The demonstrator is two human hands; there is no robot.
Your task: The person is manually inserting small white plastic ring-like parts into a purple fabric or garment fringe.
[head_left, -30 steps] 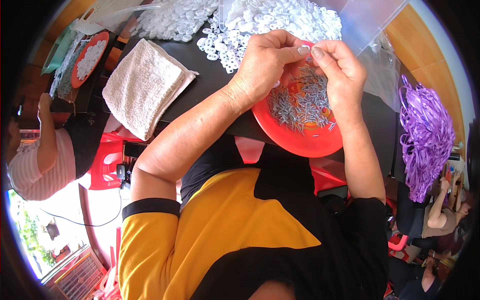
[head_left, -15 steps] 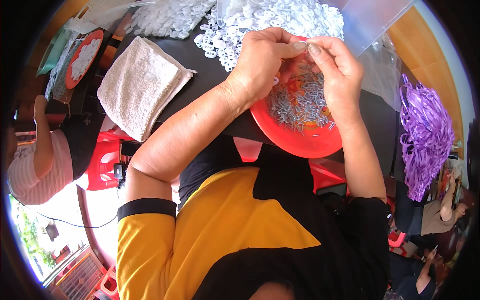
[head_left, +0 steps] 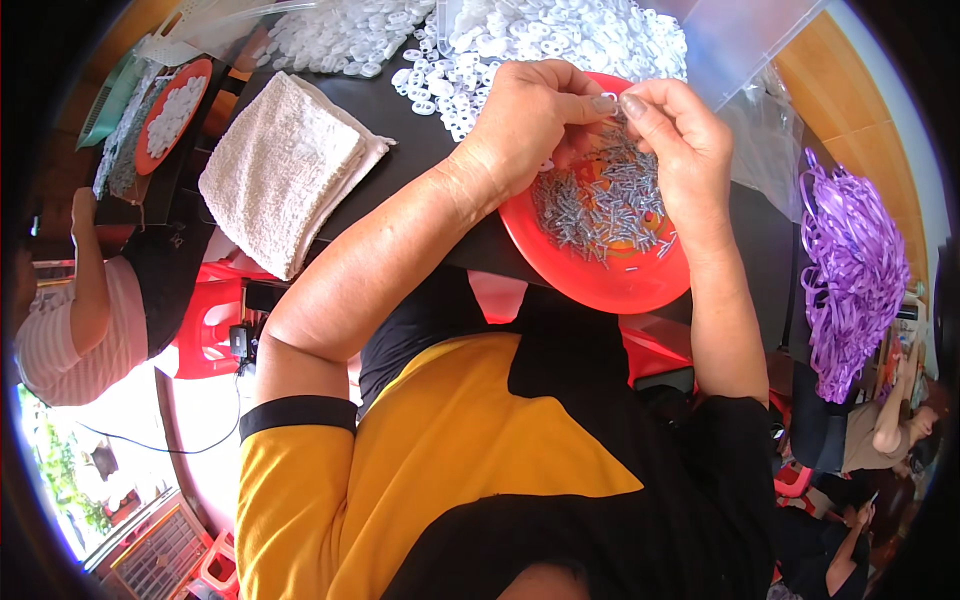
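My left grip (head_left: 540, 115) is closed on a small white piece (head_left: 610, 97) over the twelve o'clock side of the red bowl (head_left: 600, 290). My right grip (head_left: 686, 132) is pinched together just beside it, at three o'clock; whether it holds a part I cannot tell. Thin metal pins (head_left: 600, 212) lie heaped in the bowl on the dark counter (head_left: 385, 102). From the bowl, loose white parts (head_left: 560, 35) pile up around twelve, a folded towel (head_left: 290, 170) lies at nine, and purple ribbons (head_left: 855, 280) show between three and four.

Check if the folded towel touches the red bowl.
Apart: the head view shows dark tabletop between folded towel and red bowl, the left forearm crossing above.
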